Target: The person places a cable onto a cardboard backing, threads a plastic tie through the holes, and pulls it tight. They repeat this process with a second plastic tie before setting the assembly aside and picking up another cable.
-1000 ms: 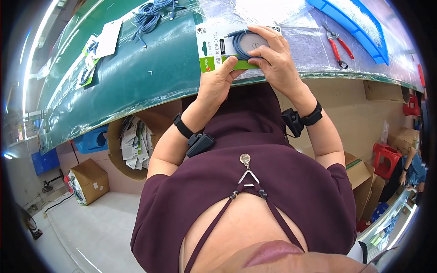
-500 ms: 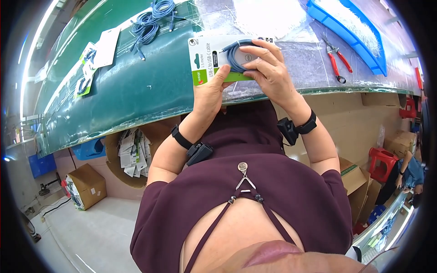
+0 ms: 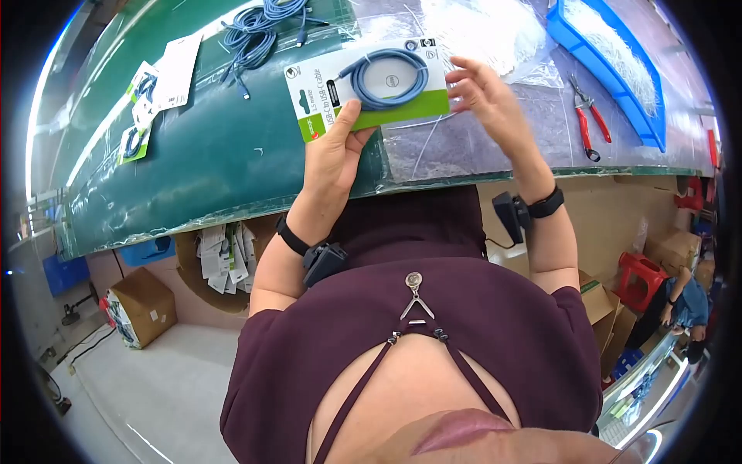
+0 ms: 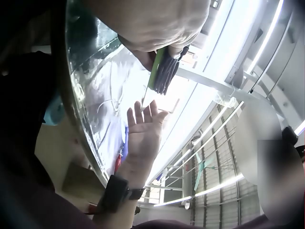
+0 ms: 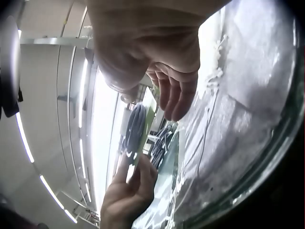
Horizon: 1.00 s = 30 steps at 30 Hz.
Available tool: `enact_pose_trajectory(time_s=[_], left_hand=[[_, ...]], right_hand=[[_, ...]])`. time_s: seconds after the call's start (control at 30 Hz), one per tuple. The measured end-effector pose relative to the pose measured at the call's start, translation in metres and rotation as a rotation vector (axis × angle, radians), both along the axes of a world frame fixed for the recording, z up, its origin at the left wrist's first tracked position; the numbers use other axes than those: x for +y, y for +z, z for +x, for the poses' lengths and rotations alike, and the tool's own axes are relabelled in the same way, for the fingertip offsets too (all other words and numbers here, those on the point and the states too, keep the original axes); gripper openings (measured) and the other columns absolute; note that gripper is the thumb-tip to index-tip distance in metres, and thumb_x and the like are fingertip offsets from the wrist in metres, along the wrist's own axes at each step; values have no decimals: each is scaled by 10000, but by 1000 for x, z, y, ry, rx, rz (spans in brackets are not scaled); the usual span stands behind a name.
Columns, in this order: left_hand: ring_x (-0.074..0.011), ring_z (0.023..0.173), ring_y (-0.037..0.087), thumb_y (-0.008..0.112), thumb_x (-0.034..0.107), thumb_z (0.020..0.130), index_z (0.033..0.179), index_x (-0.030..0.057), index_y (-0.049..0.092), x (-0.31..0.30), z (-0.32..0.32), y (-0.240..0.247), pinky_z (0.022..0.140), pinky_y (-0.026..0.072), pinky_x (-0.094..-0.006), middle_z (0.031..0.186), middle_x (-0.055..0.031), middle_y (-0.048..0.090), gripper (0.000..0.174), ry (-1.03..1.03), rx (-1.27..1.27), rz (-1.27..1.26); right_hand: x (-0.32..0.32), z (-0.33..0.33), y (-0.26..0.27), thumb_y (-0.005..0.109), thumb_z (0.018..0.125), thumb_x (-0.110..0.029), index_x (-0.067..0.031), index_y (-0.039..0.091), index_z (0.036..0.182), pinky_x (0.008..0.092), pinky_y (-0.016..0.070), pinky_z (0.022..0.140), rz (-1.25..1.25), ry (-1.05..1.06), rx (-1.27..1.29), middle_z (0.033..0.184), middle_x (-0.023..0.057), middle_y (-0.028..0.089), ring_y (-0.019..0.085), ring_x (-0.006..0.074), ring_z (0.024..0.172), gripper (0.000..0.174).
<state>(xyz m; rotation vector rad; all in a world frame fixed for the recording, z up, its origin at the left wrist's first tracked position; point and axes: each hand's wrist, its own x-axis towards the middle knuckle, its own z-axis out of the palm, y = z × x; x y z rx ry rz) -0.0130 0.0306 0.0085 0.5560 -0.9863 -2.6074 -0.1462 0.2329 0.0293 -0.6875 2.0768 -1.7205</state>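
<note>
My left hand (image 3: 334, 158) holds a white and green card (image 3: 390, 81) by its lower left part, with the thumb on the printed front. A blue USB-C cable (image 3: 421, 77) lies coiled on the card's face. My right hand (image 3: 495, 104) stands just past the card's right edge, its fingers loosely bent with nothing in them. In the left wrist view, the right palm (image 4: 143, 138) faces the card, which appears edge-on. The right wrist view has the coiled cable (image 5: 136, 126) above the left hand (image 5: 128, 195).
Loose blue cables (image 3: 251, 39) lie at the table's back. Carded cables (image 3: 143, 93) and a white card (image 3: 179, 69) are on the left. Red-handled cutters (image 3: 591, 124) lie beside a blue tray (image 3: 614, 73) of white strands. A box of cards (image 3: 224, 259) stands below the edge.
My right hand has let go of the card and drawn off to the right. The card, still in my left hand, has shifted left and tilted, its cable fully exposed.
</note>
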Motion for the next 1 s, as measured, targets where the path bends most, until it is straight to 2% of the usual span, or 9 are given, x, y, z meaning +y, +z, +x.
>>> enact_pose_trajectory(time_s=[0.1, 0.27, 0.4, 0.5, 0.53, 0.63, 0.8, 0.9, 1.0], left_hand=[[-181, 1004, 615, 619, 2, 881, 1262, 74, 483, -1, -6, 3, 852, 541, -344, 1153, -72, 593, 410, -7, 10, 34], [-180, 1004, 616, 620, -9, 876, 1253, 73, 485, -2, -1, 4, 860, 535, -333, 1155, -73, 593, 408, 38, 38, 11], [-181, 1014, 614, 620, -10, 877, 1243, 74, 491, -1, 0, -1, 866, 534, -331, 1159, -72, 594, 398, 73, 74, 13], [-183, 1033, 611, 618, -6, 879, 1239, 76, 493, -1, -1, -4, 881, 535, -336, 1165, -73, 595, 390, 89, 108, 39], [-187, 1038, 611, 617, 2, 880, 1240, 79, 492, -2, -2, -6, 889, 536, -341, 1165, -74, 598, 389, 68, 89, 123], [-194, 1050, 612, 616, 17, 884, 1243, 84, 490, -8, -3, -14, 905, 538, -350, 1165, -76, 603, 386, 19, 51, 286], [-202, 1053, 617, 618, 62, 883, 1257, 92, 478, -12, 0, -28, 911, 546, -353, 1168, -74, 611, 400, -78, 81, 496], [-204, 1053, 619, 620, 81, 880, 1261, 95, 472, -13, 1, -31, 908, 551, -351, 1177, -70, 609, 409, -86, 122, 500], [-203, 1085, 605, 613, 90, 882, 1272, 98, 464, -16, 1, -35, 931, 542, -359, 1196, -65, 600, 418, -111, 126, 591]], right_hand=[[-21, 24, -1, 578, 915, -52, 38, 395, 1314, 255, 542, 723, -209, 50, -130, 1060, 131, 599, 614, 152, 909, 448], [-29, 31, -6, 565, 904, 2, 39, 356, 1328, 252, 552, 687, -145, 2, -121, 1030, 141, 607, 622, 159, 866, 474], [-32, 36, 11, 609, 887, -31, 27, 414, 1279, 263, 544, 719, -105, -29, -153, 1003, 112, 625, 619, 172, 905, 442], [-34, 34, 13, 641, 869, -67, 10, 457, 1235, 279, 530, 766, 44, -144, 384, 1017, 95, 627, 609, 187, 941, 417], [-32, 33, 13, 641, 869, -67, 10, 457, 1235, 279, 530, 766, 48, -144, 381, 1017, 95, 627, 609, 187, 941, 417], [-25, 22, 19, 673, 847, -104, -22, 468, 1258, 300, 508, 815, 128, -89, 810, 1062, 87, 608, 596, 192, 973, 466], [-29, 29, 41, 678, 841, -97, -47, 477, 1264, 316, 500, 824, 133, 23, 603, 1103, 89, 584, 591, 190, 974, 471], [-38, 44, 43, 695, 809, -72, -72, 482, 1280, 317, 491, 807, -47, 66, 208, 1125, 82, 568, 588, 197, 974, 518], [-51, 56, 52, 724, 769, -88, -94, 474, 1304, 320, 493, 783, 4, -7, 469, 1125, 90, 557, 591, 218, 950, 590]])
